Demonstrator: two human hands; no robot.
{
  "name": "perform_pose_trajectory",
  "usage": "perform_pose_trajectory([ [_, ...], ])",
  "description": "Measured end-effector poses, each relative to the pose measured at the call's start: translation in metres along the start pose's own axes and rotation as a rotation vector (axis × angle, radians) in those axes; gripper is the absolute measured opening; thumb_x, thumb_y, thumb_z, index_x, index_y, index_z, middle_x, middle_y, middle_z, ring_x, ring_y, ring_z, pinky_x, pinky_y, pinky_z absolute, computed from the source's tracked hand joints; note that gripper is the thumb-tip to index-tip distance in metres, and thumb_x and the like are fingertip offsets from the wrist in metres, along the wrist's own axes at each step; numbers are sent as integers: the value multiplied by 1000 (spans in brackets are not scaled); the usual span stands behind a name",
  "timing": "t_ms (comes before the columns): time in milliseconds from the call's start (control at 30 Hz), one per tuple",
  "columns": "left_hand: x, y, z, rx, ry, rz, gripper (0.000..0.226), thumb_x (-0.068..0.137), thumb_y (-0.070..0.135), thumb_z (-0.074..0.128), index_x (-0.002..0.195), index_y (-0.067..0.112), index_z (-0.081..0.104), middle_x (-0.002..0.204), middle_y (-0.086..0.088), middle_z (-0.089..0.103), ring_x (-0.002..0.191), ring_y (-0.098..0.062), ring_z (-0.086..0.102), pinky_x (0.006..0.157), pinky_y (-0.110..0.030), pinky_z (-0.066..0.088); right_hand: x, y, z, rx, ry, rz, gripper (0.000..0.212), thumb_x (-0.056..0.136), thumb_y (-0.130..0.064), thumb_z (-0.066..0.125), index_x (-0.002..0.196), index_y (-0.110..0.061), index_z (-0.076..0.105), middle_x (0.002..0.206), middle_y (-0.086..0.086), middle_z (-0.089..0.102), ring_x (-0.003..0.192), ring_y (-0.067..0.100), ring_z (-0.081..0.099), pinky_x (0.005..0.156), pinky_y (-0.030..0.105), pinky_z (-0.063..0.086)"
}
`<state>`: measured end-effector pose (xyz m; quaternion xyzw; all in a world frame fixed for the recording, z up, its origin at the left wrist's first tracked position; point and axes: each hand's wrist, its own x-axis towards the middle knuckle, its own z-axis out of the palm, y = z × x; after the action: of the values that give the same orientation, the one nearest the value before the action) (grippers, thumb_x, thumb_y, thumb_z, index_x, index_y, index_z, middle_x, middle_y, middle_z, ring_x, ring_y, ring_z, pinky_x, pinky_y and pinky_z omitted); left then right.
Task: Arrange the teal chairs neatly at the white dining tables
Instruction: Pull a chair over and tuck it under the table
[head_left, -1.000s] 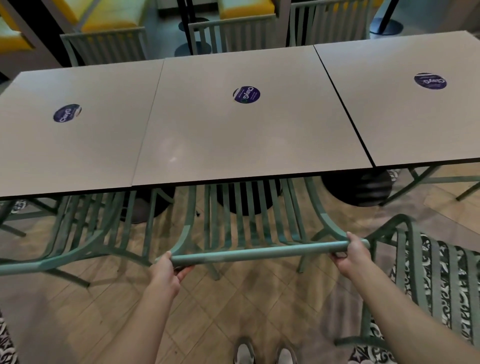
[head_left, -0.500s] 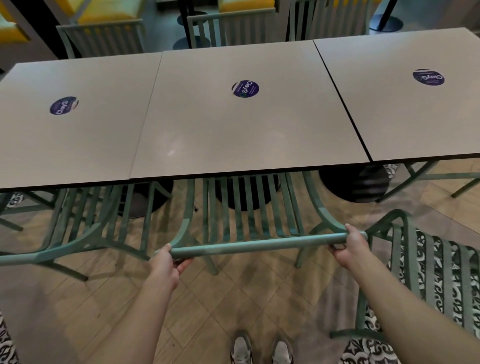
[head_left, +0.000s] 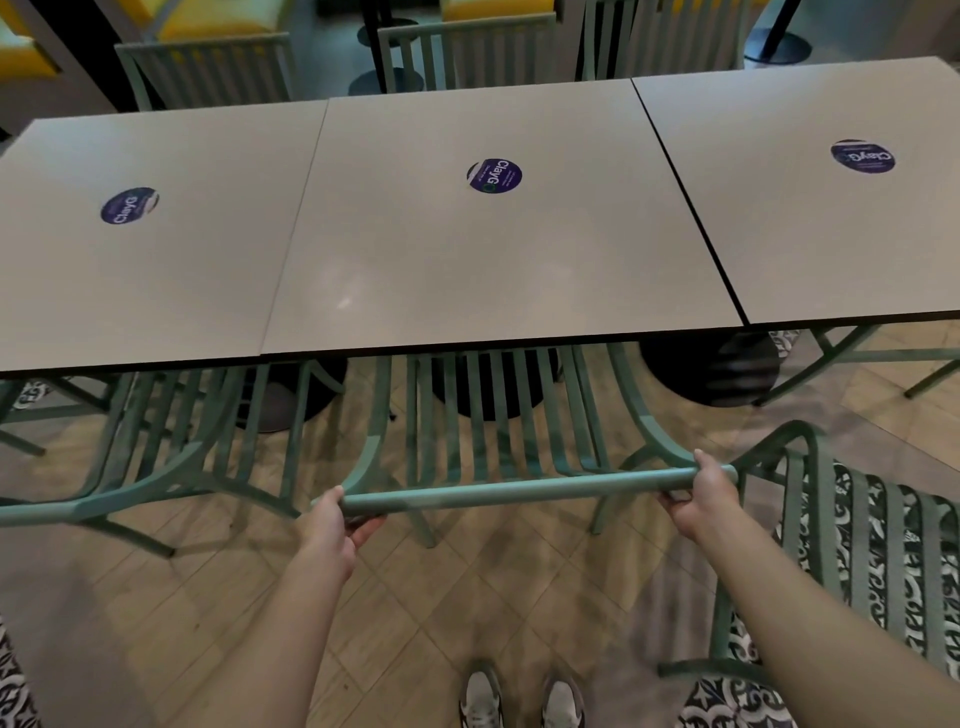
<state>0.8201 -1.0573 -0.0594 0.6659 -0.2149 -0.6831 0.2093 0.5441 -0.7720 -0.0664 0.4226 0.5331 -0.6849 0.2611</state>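
A teal slatted chair (head_left: 498, 457) stands in front of me, its seat tucked under the middle white table (head_left: 498, 270). My left hand (head_left: 332, 525) grips the left end of its top rail and my right hand (head_left: 698, 491) grips the right end. Another teal chair (head_left: 156, 467) sits under the left table (head_left: 130, 291). A third teal chair (head_left: 857, 551) stands out on the floor at my right, away from the right table (head_left: 810, 228).
Each of the three joined tables carries a round purple sticker (head_left: 494, 175). Black round table bases (head_left: 706, 371) stand on the wooden floor. More teal chairs (head_left: 208, 67) line the far side. My shoes (head_left: 519, 696) are close behind the chair.
The held chair has slid a little further under the middle table, and both hands have kept their grip on its top rail.
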Motion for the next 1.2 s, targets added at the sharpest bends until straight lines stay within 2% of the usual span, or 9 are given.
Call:
perform_pose_trajectory([
  [200, 2, 0, -3, 11, 5, 12, 42, 98, 16, 51, 135, 1, 40, 123, -26, 53, 88, -35, 61, 67, -42, 53, -2, 1, 0, -20, 3, -11, 60, 93, -31, 59, 145, -17, 31, 121, 13, 50, 112, 32, 55, 94, 43, 50],
  [333, 3, 1, -4, 13, 11, -1, 42, 98, 16, 52, 134, 1, 40, 121, -26, 54, 84, -36, 61, 62, -42, 53, 0, 2, -1, -15, -6, -7, 61, 92, -31, 60, 145, -17, 32, 121, 14, 50, 103, 31, 56, 92, 43, 51],
  [467, 4, 4, -5, 17, 24, -3, 39, 97, 15, 53, 132, 2, 41, 119, -26, 54, 86, -38, 61, 57, -43, 53, 3, -1, -4, -23, -12, 14, 62, 91, -30, 62, 144, -18, 33, 105, 14, 51, 88, 31, 57, 94, 44, 51],
  [600, 5, 7, -9, 31, 22, -5, 40, 97, 16, 52, 133, 2, 41, 121, -26, 53, 85, -39, 60, 53, -44, 53, -2, 0, -7, -2, -20, 24, 61, 91, -27, 62, 144, -18, 33, 117, 15, 48, 102, 34, 55, 96, 46, 50],
  [700, 4, 8, -8, 28, 21, -3, 39, 97, 14, 51, 133, 1, 41, 123, -27, 52, 92, -41, 60, 61, -46, 53, -6, 0, -7, 36, -50, 62, 58, 91, -26, 62, 141, -17, 35, 115, 17, 49, 100, 35, 57, 94, 46, 51],
  [867, 3, 8, -5, 63, 36, 12, 38, 97, 9, 49, 131, -4, 40, 127, -30, 50, 111, -48, 55, 78, -53, 52, -2, 1, -5, 24, -53, 60, 55, 90, -26, 63, 138, -13, 39, 117, 17, 53, 94, 33, 60, 75, 48, 55],
  [933, 2, 9, -4, 63, 38, 16, 37, 97, 9, 48, 131, -4, 41, 129, -30, 49, 113, -47, 54, 79, -53, 51, 0, 2, -5, 21, -50, 55, 55, 90, -25, 63, 138, -12, 39, 119, 17, 53, 95, 32, 60, 79, 46, 54],
  [1133, -3, 9, -9, 51, -4, 5, 37, 98, 14, 52, 130, -1, 43, 124, -29, 53, 95, -40, 60, 75, -48, 53, 9, 3, -9, 13, -70, 39, 57, 89, -28, 64, 139, -15, 38, 103, 16, 50, 91, 34, 59, 87, 49, 54],
  [1200, -7, 8, -12, 114, -34, 4, 33, 98, 19, 52, 126, 2, 46, 119, -28, 55, 93, -39, 62, 73, -47, 54, 12, 3, -10, -11, -77, 28, 59, 89, -32, 65, 139, -17, 37, 111, 17, 52, 97, 36, 60, 87, 49, 54],
])
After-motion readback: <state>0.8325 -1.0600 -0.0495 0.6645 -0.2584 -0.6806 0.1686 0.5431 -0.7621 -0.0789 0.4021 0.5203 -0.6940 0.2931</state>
